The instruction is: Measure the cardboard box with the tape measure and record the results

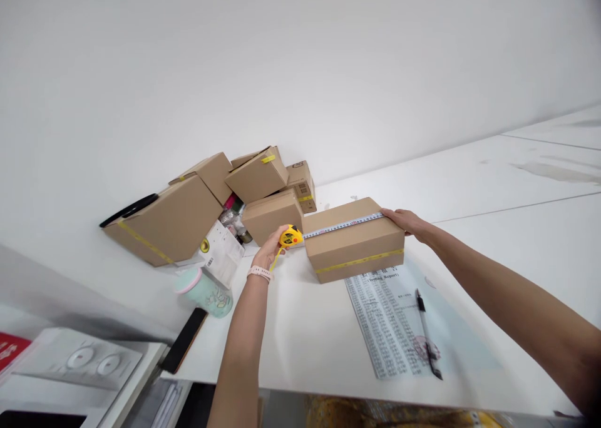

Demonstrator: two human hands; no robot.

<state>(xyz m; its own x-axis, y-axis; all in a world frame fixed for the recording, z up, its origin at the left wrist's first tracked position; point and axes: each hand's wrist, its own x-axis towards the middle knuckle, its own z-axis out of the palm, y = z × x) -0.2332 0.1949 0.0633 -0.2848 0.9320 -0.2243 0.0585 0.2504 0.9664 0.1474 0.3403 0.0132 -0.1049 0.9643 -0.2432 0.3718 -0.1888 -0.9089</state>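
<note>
A brown cardboard box with yellow tape lies on the white table. My left hand is closed round a yellow tape measure at the box's left end. Its white blade runs across the top of the box. My right hand rests on the box's right top corner, fingers pinching the end of the blade against it. A pale watch band sits on my left wrist.
A heap of cardboard boxes stands against the wall behind. A mint-green cup and a black phone lie at the left. A printed sheet with a pen lies in front of the box.
</note>
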